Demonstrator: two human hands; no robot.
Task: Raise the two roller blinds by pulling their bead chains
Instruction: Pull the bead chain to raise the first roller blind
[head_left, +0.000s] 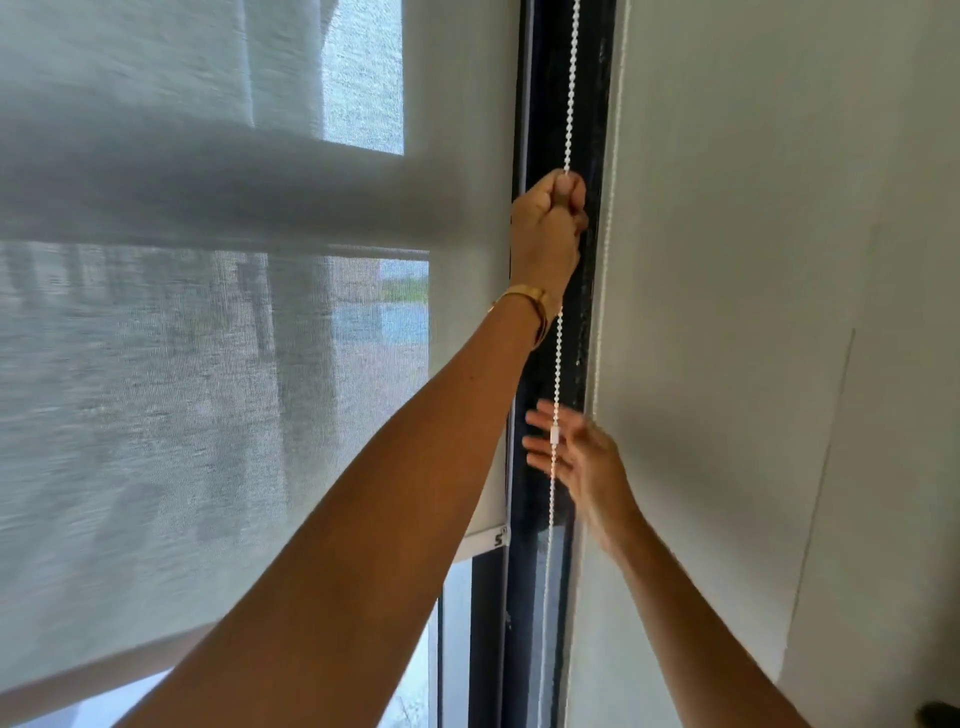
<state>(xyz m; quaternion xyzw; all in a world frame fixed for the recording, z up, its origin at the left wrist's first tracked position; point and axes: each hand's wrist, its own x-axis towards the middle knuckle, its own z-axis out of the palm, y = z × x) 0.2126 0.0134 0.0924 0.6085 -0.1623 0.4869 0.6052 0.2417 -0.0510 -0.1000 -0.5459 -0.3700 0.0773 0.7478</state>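
A grey mesh roller blind (218, 415) covers the window on the left; its bottom bar (485, 543) hangs partway up, with bare glass below. A white bead chain (571, 93) runs down in front of the black window frame (587, 312). My left hand (548, 228) is raised and shut on this chain. Lower down, my right hand (582, 457) is open with fingers spread behind the chain, near its white connector (556, 435). A second bead chain (609, 218) hangs along the edge of a pale second blind (737, 312) on the right.
A gold bracelet (527, 299) circles my left wrist. A dark object (940, 714) sits at the bottom right corner. Buildings and ground show blurred through the mesh.
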